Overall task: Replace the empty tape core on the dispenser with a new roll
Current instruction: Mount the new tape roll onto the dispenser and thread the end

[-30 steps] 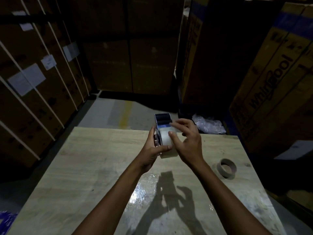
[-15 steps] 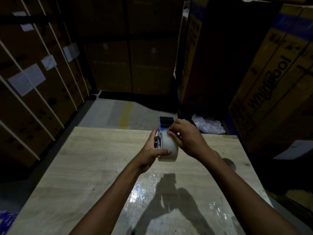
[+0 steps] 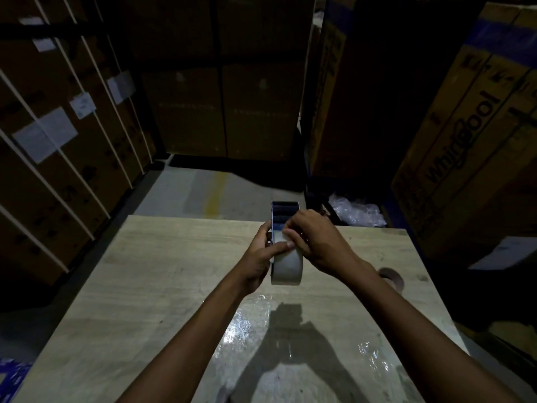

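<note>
A tape dispenser (image 3: 284,212) is held up above a wooden table (image 3: 151,274), near the table's far edge. A pale roll (image 3: 286,266) of tape sits on the dispenser, at the end nearer the person. The dark blue front of the dispenser points away, toward the floor (image 3: 186,193).

The left hand (image 3: 261,254) is wrapped around the left side of the dispenser. Its thumb is laid across the top of the roll. So the left hand is closed on the dispenser and roll.

The right hand (image 3: 316,239) is placed on the right side and top of the roll. Its fingers are bent and pressed onto the roll, close to the left thumb. The fingertips are pinched at the tape, but it cannot be told if a loose end is caught between them.

The empty core (image 3: 392,276) is seen on the table to the right, partly hidden behind the right arm. It is well apart from the dispenser.

Shiny clear wrap (image 3: 241,324) is spread flat on the table under the arms. A dark shadow of the hands is cast on it.

Big cardboard boxes (image 3: 465,135) are stacked all around the table. White straps and paper labels are seen on the boxes at the left. A bunch of crumpled plastic (image 3: 357,212) is seen on the floor past the table.
</note>
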Demonstrator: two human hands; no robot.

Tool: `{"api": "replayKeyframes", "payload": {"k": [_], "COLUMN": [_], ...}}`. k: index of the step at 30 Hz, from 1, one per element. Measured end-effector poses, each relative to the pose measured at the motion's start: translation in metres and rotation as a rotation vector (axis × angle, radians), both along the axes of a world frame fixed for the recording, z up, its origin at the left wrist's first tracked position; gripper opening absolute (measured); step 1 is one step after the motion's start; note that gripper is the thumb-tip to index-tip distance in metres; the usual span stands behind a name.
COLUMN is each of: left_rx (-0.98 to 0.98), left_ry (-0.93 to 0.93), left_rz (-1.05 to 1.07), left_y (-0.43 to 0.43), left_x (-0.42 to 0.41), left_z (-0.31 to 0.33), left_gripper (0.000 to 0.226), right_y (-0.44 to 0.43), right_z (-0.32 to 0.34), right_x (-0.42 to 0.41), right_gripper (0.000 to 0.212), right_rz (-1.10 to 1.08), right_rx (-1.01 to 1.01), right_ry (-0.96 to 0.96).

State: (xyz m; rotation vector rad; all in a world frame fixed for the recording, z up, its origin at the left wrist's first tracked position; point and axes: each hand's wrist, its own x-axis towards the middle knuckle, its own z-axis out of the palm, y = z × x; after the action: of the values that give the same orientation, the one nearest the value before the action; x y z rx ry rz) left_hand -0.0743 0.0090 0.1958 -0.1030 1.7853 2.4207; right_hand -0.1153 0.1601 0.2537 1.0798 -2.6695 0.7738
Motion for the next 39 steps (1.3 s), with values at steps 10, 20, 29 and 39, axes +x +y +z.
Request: {"api": "replayKeyframes", "payload": {"k": [10, 20, 29, 39], "left_rx": [-0.011, 0.09, 0.054, 0.025], "left_ry": [-0.03, -0.053, -0.058, -0.11], "left_rz": [-0.025, -0.037, -0.087, -0.038], "left_y": [-0.002, -0.007, -0.005, 0.005], "left_x": [0.002, 0.002, 0.005, 0.007], "left_z": [-0.009, 0.001, 0.001, 0.003], "left_gripper": [0.081, 0.056, 0.094, 0.057], "right_y": [0.015, 0.021, 0.012, 0.007], "right_z": [0.003, 0.009, 0.011, 0.003], "right_x": [-0.001, 0.004, 0.0, 0.007], "right_gripper": [0.012, 0.017, 0.008, 0.014], "right_rz": [0.028, 0.114, 0.046, 0.018], "right_rx": [-0.123, -0.128, -0.019, 0.036], "right_ry": [-0.291, -0.246, -0.133, -0.092]}}
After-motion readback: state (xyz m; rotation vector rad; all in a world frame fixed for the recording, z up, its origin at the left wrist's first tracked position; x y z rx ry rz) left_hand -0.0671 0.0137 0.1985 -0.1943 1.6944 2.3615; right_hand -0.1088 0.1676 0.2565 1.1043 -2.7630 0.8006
